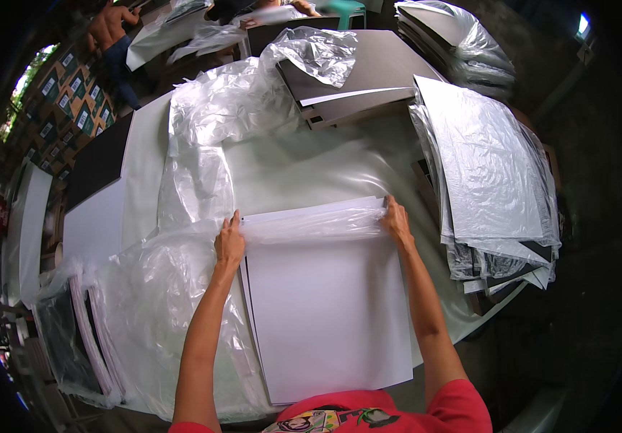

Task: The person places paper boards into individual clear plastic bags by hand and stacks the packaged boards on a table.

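Observation:
A stack of large white sheets (329, 317) lies in front of me, a darker layer showing along its left edge. Across its far end runs a gathered band of clear plastic film (314, 227). My left hand (230, 242) is closed on the film at the stack's far left corner. At the far right corner my right hand (397, 220) grips the other end of the film, its fingers against the sheets' edge. Whether the fingers pinch the sheets too is hard to see.
Loose clear plastic (174, 310) spreads over the table to the left. Plastic-wrapped boards (488, 166) are piled at the right, with grey boards (376, 58) at the far side. A black and white board (98, 180) lies far left. A person (112, 43) stands near stacked cartons (66, 101).

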Motion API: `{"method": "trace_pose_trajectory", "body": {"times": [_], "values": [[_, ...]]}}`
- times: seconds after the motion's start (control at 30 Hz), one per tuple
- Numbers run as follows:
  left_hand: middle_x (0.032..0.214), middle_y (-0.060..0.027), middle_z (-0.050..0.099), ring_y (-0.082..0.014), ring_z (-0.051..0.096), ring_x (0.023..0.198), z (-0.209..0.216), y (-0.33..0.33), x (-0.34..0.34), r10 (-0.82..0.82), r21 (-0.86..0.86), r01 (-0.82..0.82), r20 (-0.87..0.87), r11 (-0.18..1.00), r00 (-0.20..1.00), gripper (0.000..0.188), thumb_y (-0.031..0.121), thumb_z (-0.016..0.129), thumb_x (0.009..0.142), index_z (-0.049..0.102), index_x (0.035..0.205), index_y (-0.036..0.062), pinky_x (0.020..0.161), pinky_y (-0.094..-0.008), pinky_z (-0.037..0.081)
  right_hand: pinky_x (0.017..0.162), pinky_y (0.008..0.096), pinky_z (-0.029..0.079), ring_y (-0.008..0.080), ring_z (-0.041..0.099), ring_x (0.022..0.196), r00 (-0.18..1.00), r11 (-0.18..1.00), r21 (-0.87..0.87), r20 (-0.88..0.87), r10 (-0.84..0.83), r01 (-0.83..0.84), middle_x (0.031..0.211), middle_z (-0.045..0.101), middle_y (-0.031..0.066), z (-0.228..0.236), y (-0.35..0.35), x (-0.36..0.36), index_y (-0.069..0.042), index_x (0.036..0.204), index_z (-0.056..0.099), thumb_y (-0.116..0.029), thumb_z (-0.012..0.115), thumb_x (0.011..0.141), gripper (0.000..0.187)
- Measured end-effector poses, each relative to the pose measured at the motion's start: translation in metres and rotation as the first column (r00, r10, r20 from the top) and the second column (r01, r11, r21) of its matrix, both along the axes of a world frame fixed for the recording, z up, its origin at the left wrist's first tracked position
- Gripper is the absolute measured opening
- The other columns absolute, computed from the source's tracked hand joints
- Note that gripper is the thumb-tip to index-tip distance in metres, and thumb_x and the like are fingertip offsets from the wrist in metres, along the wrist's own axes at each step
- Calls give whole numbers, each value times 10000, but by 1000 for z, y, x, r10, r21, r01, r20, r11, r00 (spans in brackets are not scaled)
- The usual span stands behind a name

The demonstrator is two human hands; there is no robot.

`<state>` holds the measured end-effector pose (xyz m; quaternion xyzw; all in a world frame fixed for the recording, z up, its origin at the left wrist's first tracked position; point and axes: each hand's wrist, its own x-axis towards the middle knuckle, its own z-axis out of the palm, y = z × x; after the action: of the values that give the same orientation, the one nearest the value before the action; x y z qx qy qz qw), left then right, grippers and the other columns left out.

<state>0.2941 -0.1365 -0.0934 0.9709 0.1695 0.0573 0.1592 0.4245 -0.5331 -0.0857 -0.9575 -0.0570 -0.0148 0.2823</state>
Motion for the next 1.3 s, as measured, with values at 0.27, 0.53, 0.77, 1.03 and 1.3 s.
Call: {"method": "trace_pose_trajectory", "body": {"times": [0.27,0.53,0.77,1.03,1.3], "values": [[1207,-269,495,-396,557,1001,26,-3,-5,113,-205,-96,71,974,991,689,-101,449,693,384,1336,138,838,-396,479,632,441,440,364,547,725,901,996,-12,424,90,-93,809,523,142,136,34,-55,-23,800,511,104,489,663,188],[1168,-120,575,-152,581,992,136,45,-8,-263,-980,49,99,-193,960,444,-16,480,811,458,1252,-66,893,-260,444,660,220,417,104,533,763,916,576,805,-329,229,145,971,583,57,219,-21,-80,63,985,589,-26,546,740,265],[1162,-113,569,-201,554,1060,146,62,-52,-242,-919,87,191,-383,951,455,301,509,900,481,1210,-31,910,-336,444,842,251,469,150,568,959,713,110,978,-206,670,180,1067,572,75,170,-17,-44,-7,1193,458,-240,615,832,458],[1236,-104,518,-244,469,1159,51,13,-105,385,-754,440,266,-488,884,444,336,390,930,458,1250,36,983,-388,375,820,246,442,137,553,908,887,660,729,-169,429,-181,1005,591,41,121,-23,-51,-13,1109,524,-101,704,744,416],[1226,-109,520,-252,466,1150,30,-14,-132,282,-755,174,-15,-632,959,415,301,371,918,481,1204,22,996,-363,355,530,328,362,144,443,580,962,865,495,190,-195,77,628,510,48,106,14,-68,5,750,478,-115,614,801,189]]}}
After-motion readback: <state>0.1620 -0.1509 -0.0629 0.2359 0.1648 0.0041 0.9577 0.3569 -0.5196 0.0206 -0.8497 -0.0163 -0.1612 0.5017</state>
